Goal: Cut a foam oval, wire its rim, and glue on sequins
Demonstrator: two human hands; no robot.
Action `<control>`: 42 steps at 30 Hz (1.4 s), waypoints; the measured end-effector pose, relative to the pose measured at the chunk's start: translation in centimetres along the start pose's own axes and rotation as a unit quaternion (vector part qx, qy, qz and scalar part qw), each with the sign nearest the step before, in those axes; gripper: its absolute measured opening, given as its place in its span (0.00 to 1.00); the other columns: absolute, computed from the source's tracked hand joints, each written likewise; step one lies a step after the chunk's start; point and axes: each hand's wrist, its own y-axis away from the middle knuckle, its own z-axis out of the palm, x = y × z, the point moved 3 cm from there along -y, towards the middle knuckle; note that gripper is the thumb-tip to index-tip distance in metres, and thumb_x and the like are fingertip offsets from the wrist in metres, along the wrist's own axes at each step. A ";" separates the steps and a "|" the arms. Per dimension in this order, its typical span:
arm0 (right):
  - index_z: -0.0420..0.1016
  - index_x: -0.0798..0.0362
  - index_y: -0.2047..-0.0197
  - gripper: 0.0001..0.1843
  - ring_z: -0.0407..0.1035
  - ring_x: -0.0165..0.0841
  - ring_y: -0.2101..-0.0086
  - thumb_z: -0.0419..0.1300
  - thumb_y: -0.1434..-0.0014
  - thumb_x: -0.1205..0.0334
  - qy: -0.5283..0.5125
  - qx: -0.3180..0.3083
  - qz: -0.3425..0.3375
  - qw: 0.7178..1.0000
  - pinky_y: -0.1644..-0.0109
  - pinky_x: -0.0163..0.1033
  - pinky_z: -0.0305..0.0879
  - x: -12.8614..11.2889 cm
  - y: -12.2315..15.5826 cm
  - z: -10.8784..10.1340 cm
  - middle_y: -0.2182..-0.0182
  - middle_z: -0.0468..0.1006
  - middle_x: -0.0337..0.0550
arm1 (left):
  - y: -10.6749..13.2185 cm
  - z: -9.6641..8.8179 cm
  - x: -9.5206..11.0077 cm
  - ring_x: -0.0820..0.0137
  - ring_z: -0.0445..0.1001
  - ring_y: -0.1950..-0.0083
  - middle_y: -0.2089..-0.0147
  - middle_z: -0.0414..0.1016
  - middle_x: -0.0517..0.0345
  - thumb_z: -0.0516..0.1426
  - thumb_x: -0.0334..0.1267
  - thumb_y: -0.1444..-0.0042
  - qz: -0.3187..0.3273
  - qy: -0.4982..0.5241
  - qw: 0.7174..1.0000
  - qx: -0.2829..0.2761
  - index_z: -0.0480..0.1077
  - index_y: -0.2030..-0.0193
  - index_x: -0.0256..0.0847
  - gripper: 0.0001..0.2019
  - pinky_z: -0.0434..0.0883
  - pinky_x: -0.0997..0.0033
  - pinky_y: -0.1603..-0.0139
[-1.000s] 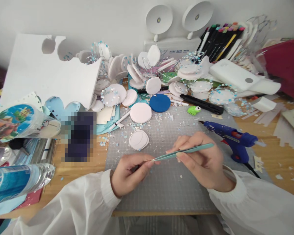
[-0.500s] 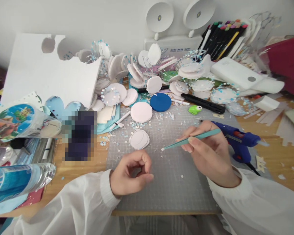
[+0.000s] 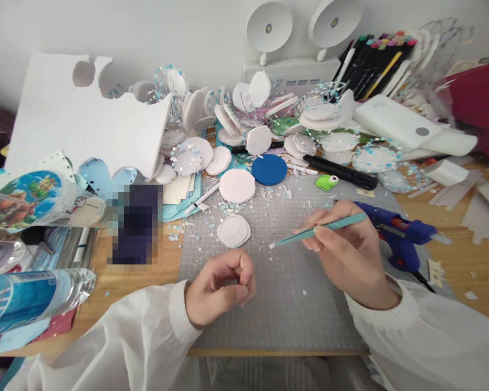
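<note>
My right hand (image 3: 350, 255) is closed around teal tweezers (image 3: 330, 227), held slanting down to the left over the grey cutting mat (image 3: 277, 320). A tiny white flower-shaped paper piece (image 3: 272, 246) is at the tips; I cannot tell whether it is pinched or lies on the mat. My left hand (image 3: 222, 285) hovers low over the mat's left side, fingers curled in and thumb against them, with nothing visible in it. Just beyond it lie white paper discs (image 3: 233, 231), stacked. Behind them are a white foam disc (image 3: 237, 185) and a blue round lid (image 3: 269, 169).
A blue glue gun (image 3: 403, 233) lies right of my right hand. A green punch (image 3: 326, 182) and a black utility knife (image 3: 340, 172) lie at the mat's back. White foam board (image 3: 85, 125), a plastic bottle (image 3: 32, 296) and a cup (image 3: 36, 198) crowd the left.
My left thumb has moved up against the curled fingers, closing the gap between them. My right hand and the tweezers have hardly moved. The view has shifted slightly.
</note>
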 end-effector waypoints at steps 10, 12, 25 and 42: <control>0.69 0.48 0.67 0.04 0.62 0.26 0.78 0.62 0.42 0.65 0.017 -0.003 -0.001 1.000 0.75 0.37 0.59 0.0 0.0 -0.1 0.72 0.75 0.38 | 0.0 0.3 -0.4 0.79 0.53 0.81 0.80 0.57 0.67 0.55 0.40 0.42 -0.026 0.028 0.999 0.000 0.56 0.70 0.40 0.12 0.53 0.77 0.78; 0.69 0.49 0.67 0.04 0.62 0.26 0.78 0.62 0.42 0.65 0.016 -0.005 -0.002 1.000 0.75 0.37 0.58 0.0 0.0 0.0 0.72 0.75 0.39 | 0.0 0.3 -0.4 0.79 0.53 0.81 0.80 0.57 0.67 0.55 0.40 0.42 -0.027 0.032 0.999 -0.005 0.56 0.70 0.40 0.11 0.53 0.77 0.78; 0.69 0.47 0.66 0.05 0.63 0.27 0.78 0.63 0.42 0.64 0.027 -0.001 -0.006 1.000 0.76 0.37 0.59 0.2 0.0 -0.1 0.72 0.75 0.38 | 0.1 -0.1 -0.6 0.78 0.49 0.79 0.80 0.53 0.67 0.55 0.43 0.44 -0.034 0.013 0.999 -0.006 0.54 0.73 0.41 0.14 0.49 0.75 0.78; 0.69 0.48 0.64 0.06 0.66 0.28 0.75 0.60 0.42 0.68 0.081 0.016 -0.065 0.994 0.72 0.38 0.65 0.5 0.4 -0.4 0.72 0.70 0.36 | -0.5 -0.1 -0.5 0.79 0.49 0.80 0.81 0.54 0.68 0.53 0.47 0.40 -0.046 -0.026 0.998 0.028 0.55 0.75 0.40 0.18 0.50 0.75 0.78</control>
